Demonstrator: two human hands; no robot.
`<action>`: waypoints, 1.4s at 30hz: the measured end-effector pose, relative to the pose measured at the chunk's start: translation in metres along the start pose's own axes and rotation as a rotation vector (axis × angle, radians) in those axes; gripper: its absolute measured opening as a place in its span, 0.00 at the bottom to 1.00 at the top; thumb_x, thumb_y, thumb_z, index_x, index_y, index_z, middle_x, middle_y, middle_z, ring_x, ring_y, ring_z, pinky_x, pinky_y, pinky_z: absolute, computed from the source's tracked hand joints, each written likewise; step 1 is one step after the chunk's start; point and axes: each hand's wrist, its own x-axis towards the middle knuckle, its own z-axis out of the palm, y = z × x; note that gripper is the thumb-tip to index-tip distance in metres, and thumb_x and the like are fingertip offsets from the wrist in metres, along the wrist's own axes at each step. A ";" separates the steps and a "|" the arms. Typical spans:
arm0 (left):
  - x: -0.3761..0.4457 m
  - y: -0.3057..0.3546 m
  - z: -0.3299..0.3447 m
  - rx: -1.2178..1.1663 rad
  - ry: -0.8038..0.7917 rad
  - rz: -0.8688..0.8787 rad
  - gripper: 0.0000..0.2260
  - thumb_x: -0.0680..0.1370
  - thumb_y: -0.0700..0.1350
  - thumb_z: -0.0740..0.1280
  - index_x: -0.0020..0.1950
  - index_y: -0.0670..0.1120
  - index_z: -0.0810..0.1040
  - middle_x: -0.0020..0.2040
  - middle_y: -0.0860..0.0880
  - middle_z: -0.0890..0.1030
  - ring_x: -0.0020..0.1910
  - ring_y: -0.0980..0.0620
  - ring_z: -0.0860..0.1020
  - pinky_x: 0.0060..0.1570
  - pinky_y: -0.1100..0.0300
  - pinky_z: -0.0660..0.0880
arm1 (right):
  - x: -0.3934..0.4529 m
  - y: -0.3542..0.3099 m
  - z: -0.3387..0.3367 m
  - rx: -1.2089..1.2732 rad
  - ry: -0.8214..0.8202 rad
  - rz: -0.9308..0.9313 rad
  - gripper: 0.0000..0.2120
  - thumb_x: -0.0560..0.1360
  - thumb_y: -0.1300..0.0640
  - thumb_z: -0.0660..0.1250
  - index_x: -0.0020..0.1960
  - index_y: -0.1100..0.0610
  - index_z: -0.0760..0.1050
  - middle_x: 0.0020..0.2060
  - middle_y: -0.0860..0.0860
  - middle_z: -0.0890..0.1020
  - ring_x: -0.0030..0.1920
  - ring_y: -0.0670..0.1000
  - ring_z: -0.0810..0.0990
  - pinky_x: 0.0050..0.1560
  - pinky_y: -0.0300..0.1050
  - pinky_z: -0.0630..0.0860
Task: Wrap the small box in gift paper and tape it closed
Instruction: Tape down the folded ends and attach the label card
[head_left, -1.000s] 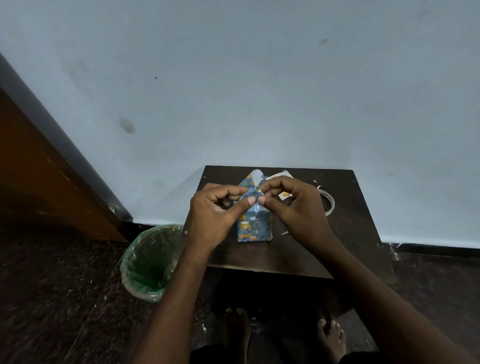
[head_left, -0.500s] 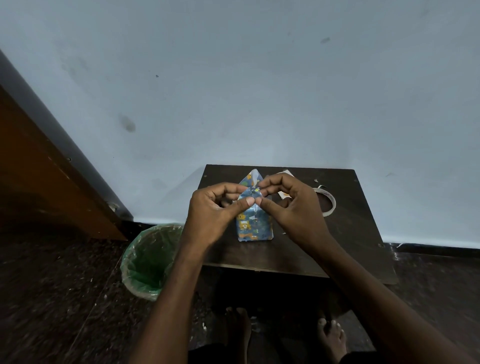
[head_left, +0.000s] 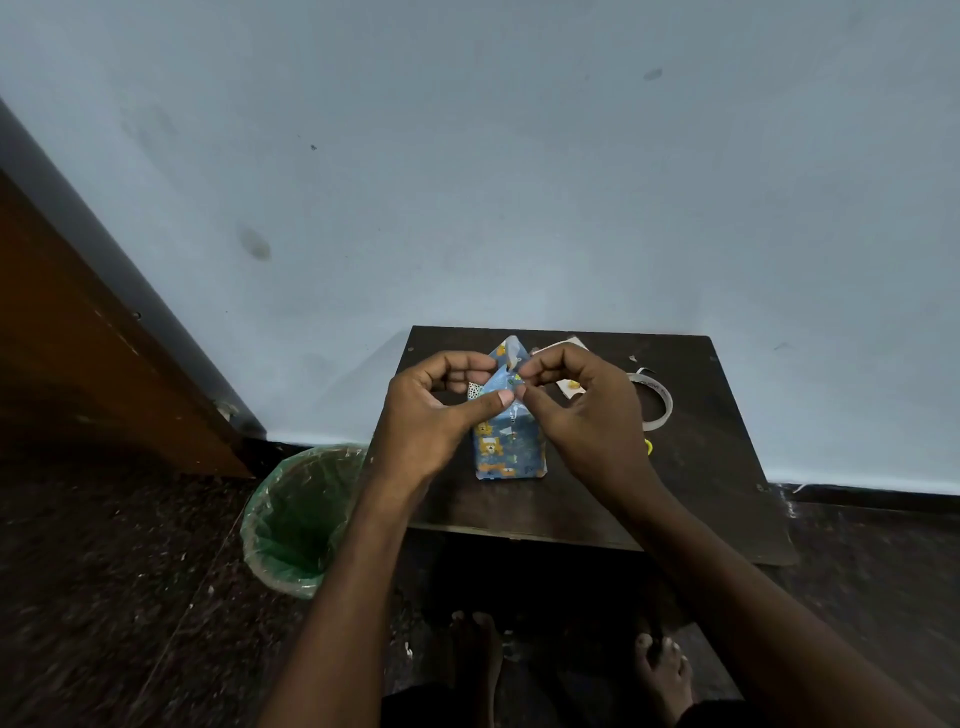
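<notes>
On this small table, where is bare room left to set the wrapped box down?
Bare wood on the table lies along the near edge below the box and in the near right corner below the tape roll. The middle is crowded by the left hand, right hand and paper scraps.

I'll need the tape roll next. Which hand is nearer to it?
Right. The right hand pinches the wrapped box's top fold just beside the tape roll; the left hand is on the box's far side.
</notes>
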 end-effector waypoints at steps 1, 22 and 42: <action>0.000 0.000 0.000 -0.013 0.004 -0.010 0.15 0.69 0.42 0.85 0.52 0.52 0.87 0.48 0.57 0.88 0.49 0.60 0.82 0.51 0.63 0.81 | 0.000 -0.001 0.001 -0.004 0.013 -0.006 0.09 0.72 0.63 0.78 0.47 0.52 0.83 0.44 0.41 0.86 0.47 0.45 0.85 0.44 0.39 0.76; -0.002 0.005 0.006 -0.167 -0.023 -0.137 0.08 0.75 0.36 0.79 0.51 0.47 0.89 0.47 0.48 0.90 0.46 0.52 0.88 0.47 0.61 0.83 | 0.018 0.003 -0.003 0.054 -0.134 0.094 0.13 0.73 0.66 0.74 0.50 0.51 0.88 0.46 0.47 0.84 0.44 0.47 0.81 0.49 0.42 0.79; 0.001 -0.007 0.003 0.282 0.100 0.332 0.08 0.73 0.43 0.82 0.51 0.49 0.91 0.46 0.55 0.88 0.49 0.54 0.85 0.48 0.63 0.80 | 0.009 0.005 0.000 -0.228 0.040 -0.263 0.08 0.70 0.65 0.77 0.45 0.54 0.87 0.41 0.45 0.87 0.46 0.51 0.83 0.47 0.52 0.79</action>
